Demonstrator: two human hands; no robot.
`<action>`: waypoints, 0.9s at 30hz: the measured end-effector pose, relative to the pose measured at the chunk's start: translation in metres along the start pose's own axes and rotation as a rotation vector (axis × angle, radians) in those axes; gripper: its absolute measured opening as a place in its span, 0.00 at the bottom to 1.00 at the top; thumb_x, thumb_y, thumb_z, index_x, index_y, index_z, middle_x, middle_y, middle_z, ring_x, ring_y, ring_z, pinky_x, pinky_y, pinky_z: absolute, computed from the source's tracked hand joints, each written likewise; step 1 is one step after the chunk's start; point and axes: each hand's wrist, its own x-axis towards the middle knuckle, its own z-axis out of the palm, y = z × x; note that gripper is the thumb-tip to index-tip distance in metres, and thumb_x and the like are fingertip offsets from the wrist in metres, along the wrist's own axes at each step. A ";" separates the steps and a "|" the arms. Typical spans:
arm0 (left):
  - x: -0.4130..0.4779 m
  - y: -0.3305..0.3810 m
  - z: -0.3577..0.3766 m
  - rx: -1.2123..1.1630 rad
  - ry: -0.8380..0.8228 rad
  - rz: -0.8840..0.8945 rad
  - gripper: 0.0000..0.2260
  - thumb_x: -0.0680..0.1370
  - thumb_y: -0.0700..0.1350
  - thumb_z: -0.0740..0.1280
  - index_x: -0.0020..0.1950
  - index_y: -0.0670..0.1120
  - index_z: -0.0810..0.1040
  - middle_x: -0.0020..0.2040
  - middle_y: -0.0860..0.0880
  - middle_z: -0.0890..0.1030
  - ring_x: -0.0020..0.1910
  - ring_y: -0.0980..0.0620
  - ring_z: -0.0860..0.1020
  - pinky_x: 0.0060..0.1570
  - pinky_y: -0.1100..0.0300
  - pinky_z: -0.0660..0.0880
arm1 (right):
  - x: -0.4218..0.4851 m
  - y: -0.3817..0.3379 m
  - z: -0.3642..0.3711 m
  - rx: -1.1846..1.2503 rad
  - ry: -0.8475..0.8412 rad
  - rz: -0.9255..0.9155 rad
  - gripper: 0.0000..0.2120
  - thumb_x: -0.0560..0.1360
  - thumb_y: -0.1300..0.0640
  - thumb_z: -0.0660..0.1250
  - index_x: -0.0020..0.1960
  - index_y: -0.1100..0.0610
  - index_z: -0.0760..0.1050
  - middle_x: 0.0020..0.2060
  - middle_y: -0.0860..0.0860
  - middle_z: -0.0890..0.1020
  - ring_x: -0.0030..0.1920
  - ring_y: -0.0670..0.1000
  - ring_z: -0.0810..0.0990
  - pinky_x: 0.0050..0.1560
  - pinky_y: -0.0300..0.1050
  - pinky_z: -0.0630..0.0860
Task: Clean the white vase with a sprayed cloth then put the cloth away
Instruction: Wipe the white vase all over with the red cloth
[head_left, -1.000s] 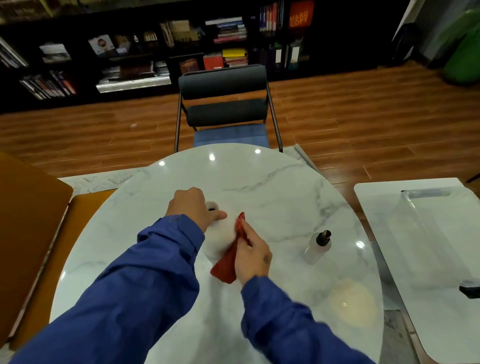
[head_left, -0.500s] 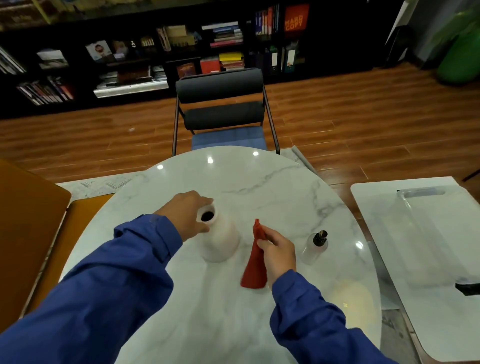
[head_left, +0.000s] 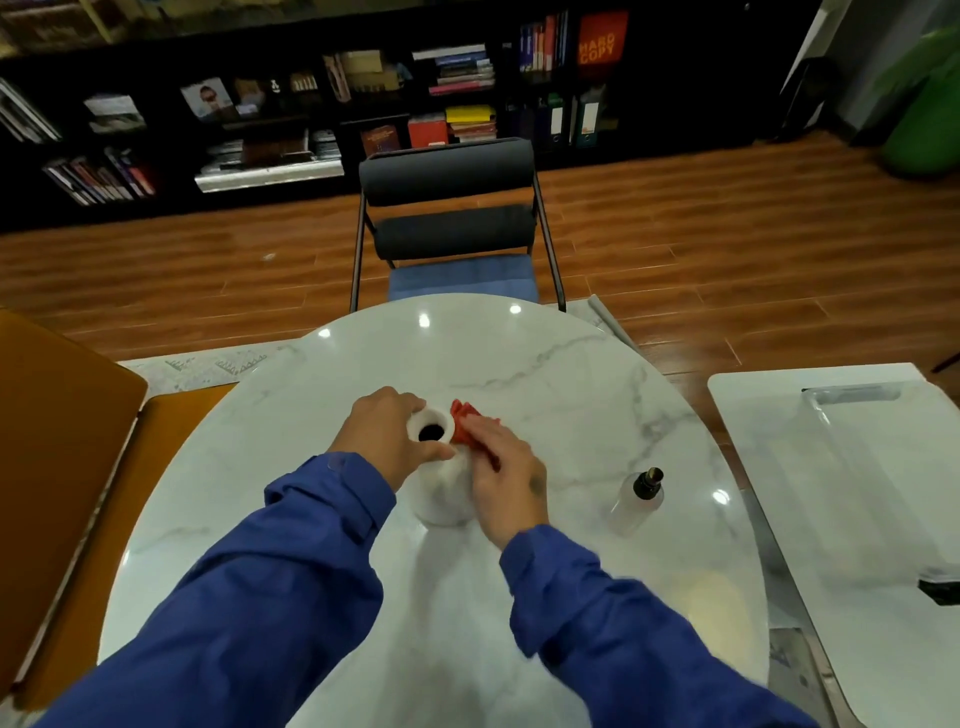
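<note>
The white vase (head_left: 441, 493) stands upright near the middle of the round marble table (head_left: 545, 384), its dark mouth facing up. My left hand (head_left: 387, 434) grips the vase's neck from the left. My right hand (head_left: 506, 478) presses a red cloth (head_left: 464, 418) against the vase's right shoulder, just below the rim; most of the cloth is hidden under the palm. A clear spray bottle (head_left: 638, 499) with a black nozzle stands on the table, to the right of my right hand and apart from it.
A dark chair with a blue seat (head_left: 452, 228) stands at the table's far side. An orange chair (head_left: 57, 467) is at the left. A white side table (head_left: 857, 519) with a clear tray sits to the right. Bookshelves line the back wall.
My right hand swung the red cloth away from the vase to the right, then brought it back up against the vase's upper right side. My left hand stayed on the neck.
</note>
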 end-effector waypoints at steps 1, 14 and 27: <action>0.000 0.000 0.001 -0.005 0.006 0.004 0.30 0.67 0.55 0.75 0.65 0.45 0.74 0.60 0.46 0.76 0.59 0.46 0.75 0.59 0.58 0.71 | -0.017 0.006 0.003 -0.025 0.023 -0.072 0.19 0.78 0.66 0.62 0.62 0.48 0.79 0.62 0.39 0.78 0.62 0.38 0.72 0.65 0.29 0.65; -0.008 -0.002 0.002 -0.061 0.046 0.034 0.26 0.67 0.55 0.75 0.60 0.45 0.77 0.55 0.46 0.78 0.52 0.47 0.77 0.54 0.58 0.73 | -0.007 0.001 -0.004 0.099 -0.008 -0.026 0.20 0.78 0.68 0.61 0.60 0.48 0.80 0.59 0.37 0.79 0.62 0.36 0.74 0.63 0.29 0.69; -0.004 -0.003 0.001 -0.040 0.034 0.028 0.21 0.66 0.58 0.75 0.50 0.44 0.80 0.47 0.47 0.78 0.48 0.47 0.76 0.46 0.60 0.70 | -0.016 0.028 0.007 -0.091 0.049 -0.199 0.23 0.78 0.68 0.59 0.65 0.46 0.77 0.64 0.37 0.76 0.63 0.42 0.73 0.66 0.44 0.72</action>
